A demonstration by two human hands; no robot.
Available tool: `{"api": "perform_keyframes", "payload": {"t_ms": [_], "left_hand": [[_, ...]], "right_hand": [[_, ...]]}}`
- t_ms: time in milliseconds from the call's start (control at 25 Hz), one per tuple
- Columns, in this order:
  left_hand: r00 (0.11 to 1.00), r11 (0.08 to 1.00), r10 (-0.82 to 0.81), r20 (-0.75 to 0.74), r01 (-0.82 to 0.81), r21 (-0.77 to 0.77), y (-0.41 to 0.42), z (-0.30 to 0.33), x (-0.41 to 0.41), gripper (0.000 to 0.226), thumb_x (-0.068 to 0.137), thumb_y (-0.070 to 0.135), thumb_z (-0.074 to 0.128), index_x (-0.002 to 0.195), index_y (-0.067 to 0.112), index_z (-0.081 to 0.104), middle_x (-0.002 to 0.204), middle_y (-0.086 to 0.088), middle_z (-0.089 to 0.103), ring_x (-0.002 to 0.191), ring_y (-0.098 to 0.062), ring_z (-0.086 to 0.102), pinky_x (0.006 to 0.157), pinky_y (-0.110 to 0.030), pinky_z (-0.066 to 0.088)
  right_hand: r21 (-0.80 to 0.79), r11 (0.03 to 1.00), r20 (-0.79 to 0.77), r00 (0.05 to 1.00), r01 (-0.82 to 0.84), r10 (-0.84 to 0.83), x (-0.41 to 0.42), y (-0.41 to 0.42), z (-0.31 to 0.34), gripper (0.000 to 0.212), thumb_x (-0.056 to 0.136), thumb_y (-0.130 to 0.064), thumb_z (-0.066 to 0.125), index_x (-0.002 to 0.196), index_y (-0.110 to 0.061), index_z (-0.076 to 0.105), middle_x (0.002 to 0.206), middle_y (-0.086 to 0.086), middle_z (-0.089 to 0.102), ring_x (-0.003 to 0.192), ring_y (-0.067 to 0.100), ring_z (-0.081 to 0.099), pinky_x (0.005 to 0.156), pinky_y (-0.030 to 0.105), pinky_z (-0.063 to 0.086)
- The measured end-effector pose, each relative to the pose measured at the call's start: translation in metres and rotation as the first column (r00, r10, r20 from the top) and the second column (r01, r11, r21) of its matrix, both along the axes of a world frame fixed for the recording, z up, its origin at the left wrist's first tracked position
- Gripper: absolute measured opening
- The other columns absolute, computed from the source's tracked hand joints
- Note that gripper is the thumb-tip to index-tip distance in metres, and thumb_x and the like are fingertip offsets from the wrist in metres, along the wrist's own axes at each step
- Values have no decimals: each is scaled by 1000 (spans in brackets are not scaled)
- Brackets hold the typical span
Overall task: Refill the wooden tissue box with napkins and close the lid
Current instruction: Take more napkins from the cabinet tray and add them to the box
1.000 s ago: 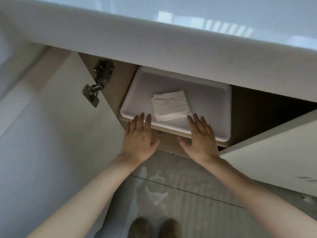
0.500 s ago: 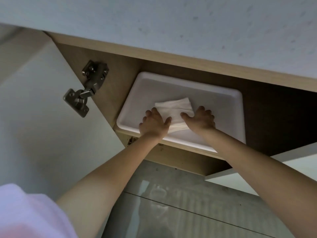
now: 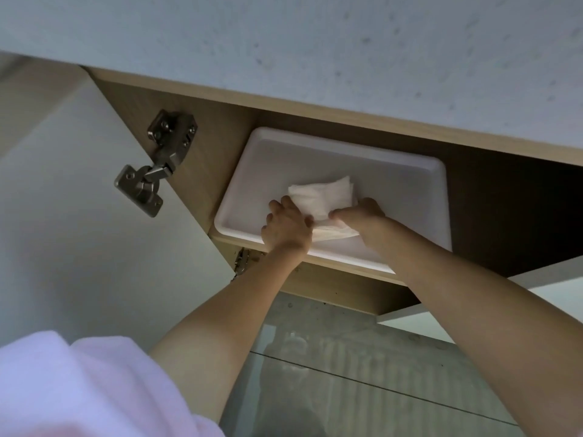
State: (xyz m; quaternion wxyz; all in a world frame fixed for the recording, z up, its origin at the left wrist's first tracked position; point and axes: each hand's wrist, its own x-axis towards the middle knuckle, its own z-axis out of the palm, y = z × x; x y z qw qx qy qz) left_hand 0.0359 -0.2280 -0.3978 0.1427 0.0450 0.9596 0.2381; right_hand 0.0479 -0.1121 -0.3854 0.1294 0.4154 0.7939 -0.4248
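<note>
We had our left hand (image 3: 287, 227) and right hand (image 3: 359, 214) pinching the soft, light napkins (image 3: 320, 197) between our fingers in the white tray (image 3: 410, 197), and we thought both sides needed holding so the floppy pile stayed together.

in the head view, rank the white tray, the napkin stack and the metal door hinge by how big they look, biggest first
1. White tray, by far the largest.
2 and 3. Napkin stack and door hinge: too alike to rank. Both hands cover part of the stack, and the hinge may sit nearer the camera.
</note>
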Motion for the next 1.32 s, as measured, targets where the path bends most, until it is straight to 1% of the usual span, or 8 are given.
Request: {"api": "perform_keyframes", "payload": {"t_ms": [280, 400, 560, 720, 840, 960, 1120, 1320], "left_hand": [[979, 831, 202, 22, -183, 525, -21, 7, 18, 55, 84, 22, 61, 130, 4, 36, 128, -17, 50, 109, -28, 55, 82, -25, 44], [981, 806, 162, 108, -195, 559, -34, 25, 30, 56, 82, 23, 64, 129, 7, 38, 126, -15, 54, 99, -18, 54, 75, -17, 43], [990, 844, 80, 115, -129, 520, -57, 64, 60, 68, 79, 21, 67, 136, 10, 31, 133, -16, 41, 113, -24, 49, 90, -31, 47], [998, 869, 3, 62, -33, 494, -76, 109, 97, 55, 83, 26, 62, 133, 17, 40, 130, -6, 47, 121, -24, 45, 101, -41, 41], [976, 902, -114, 185, 24, 430, -94, 142, 121, 33, 81, 43, 51, 106, 24, 59, 95, 6, 64, 96, -19, 61, 77, -28, 50], [918, 865, -269, 291, 98, 492, -112, 179, 134, 27, 80, 48, 51, 100, 30, 55, 89, 13, 64, 81, -5, 62, 57, -8, 46], [858, 808, -350, 376, 73, 585, -120, 233, 138, 48, 71, 56, 52, 110, 29, 52, 98, 16, 64, 83, 0, 65, 60, -10, 49], [810, 726, -406, 423, 5, 688, -124, 285, 139, 34, 75, 48, 56, 104, 30, 61, 92, 14, 70, 85, -5, 68, 65, -17, 51]], "right_hand": [[-236, 954, -333, 907, 183, -257, 31, -25, 33, 37, 80, -16, 65, 113, -7, 50, 99, 7, 55, 86, 22, 52, 64, 28, 42], [-326, 933, -322, 911, 150, -259, 58, -26, 57, 38, 78, -20, 69, 111, -11, 52, 103, 5, 59, 93, 22, 56, 74, 30, 46], [-393, 918, -288, 942, 50, -174, 104, -27, 89, 32, 78, -18, 70, 103, -16, 52, 101, 2, 62, 95, 19, 59, 88, 34, 51], [-381, 908, -250, 965, -172, 78, 147, -34, 126, 21, 76, -21, 71, 88, -28, 55, 88, -10, 64, 81, 5, 59, 70, 22, 50], [-420, 861, -213, 954, -286, 213, 166, -38, 155, 27, 74, -22, 73, 97, -26, 59, 97, -8, 67, 89, 8, 63, 77, 23, 51], [-385, 828, -206, 912, -408, 354, 175, -42, 190, 26, 74, -23, 73, 93, -33, 58, 96, -14, 67, 85, 1, 62, 70, 15, 49], [-424, 745, -231, 856, -516, 462, 178, -43, 240, 28, 75, -22, 73, 101, -23, 62, 97, -10, 71, 88, 3, 67, 75, 17, 51], [-359, 774, -247, 852, -522, 461, 174, -41, 291, 28, 72, -28, 74, 97, -23, 62, 97, -2, 71, 91, 12, 66, 81, 28, 50]]}}
